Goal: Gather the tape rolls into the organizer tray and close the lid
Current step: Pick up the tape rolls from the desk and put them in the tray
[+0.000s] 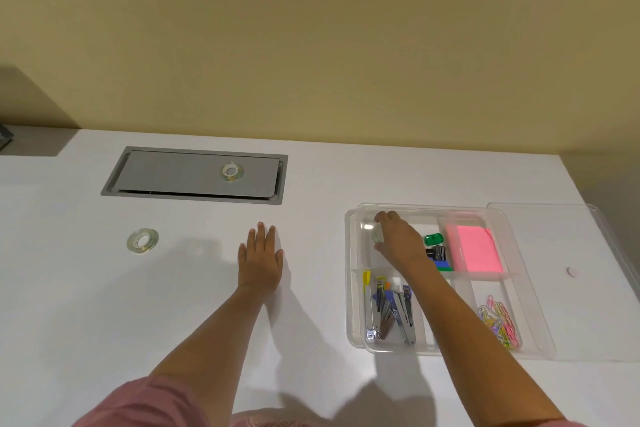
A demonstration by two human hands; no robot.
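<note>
A clear plastic organizer tray (353, 288) sits on the right of the white table. My right hand (398, 239) reaches into its far-left compartment, fingers closed around a clear tape roll (376, 235). My left hand (261, 258) lies flat on the table, fingers spread, holding nothing. A second clear tape roll (142, 240) lies on the table at the left. A third tape roll (232, 171) rests on the grey cable hatch (166, 173) at the back. The transparent lid (568, 288) lies open to the right of the tray.
The tray also holds pink sticky notes (472, 248), a green item (433, 239), binder clips, staplers or clips (389, 312) and coloured paper clips (498, 321). A beige wall bounds the table's far edge. A small white dot (571, 271) shows under the lid.
</note>
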